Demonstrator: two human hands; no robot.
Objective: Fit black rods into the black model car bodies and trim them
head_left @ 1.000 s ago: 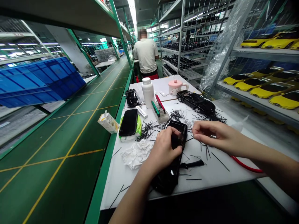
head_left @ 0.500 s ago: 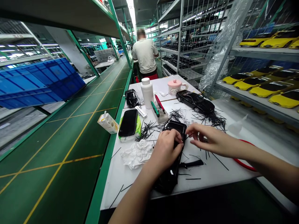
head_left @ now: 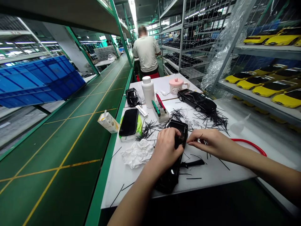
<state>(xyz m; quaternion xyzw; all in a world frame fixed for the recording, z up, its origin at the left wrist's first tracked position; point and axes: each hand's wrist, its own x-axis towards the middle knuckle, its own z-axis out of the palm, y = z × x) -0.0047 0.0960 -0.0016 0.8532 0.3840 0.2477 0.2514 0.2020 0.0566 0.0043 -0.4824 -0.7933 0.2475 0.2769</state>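
A glossy black model car body (head_left: 169, 179) lies lengthwise in front of me near the table's front edge. My left hand (head_left: 166, 146) wraps over its middle and grips it, hiding much of that part. On the car's right side, my right hand (head_left: 203, 141) pinches with thumb and forefinger close to its edge. A thin black strip seems to be in that pinch, its tip poking up by the fingers; most of it is hidden. To the right of the car body lies a black-handled tool (head_left: 193, 164), partly under the car.
Loose black strips (head_left: 215, 121) lie in heaps around a second black model car (head_left: 197, 100). Crumpled tissue (head_left: 138, 153), a phone (head_left: 129, 121), a drink carton (head_left: 108, 122), a white bottle (head_left: 148, 92), a pen holder (head_left: 162, 117) and a pink-lidded mug (head_left: 176, 86) stand about. A green conveyor (head_left: 77, 135) runs left.
My right hand has lowered slightly and its fingers have drawn together beside the car's edge. The left hand keeps its grip on the car body.
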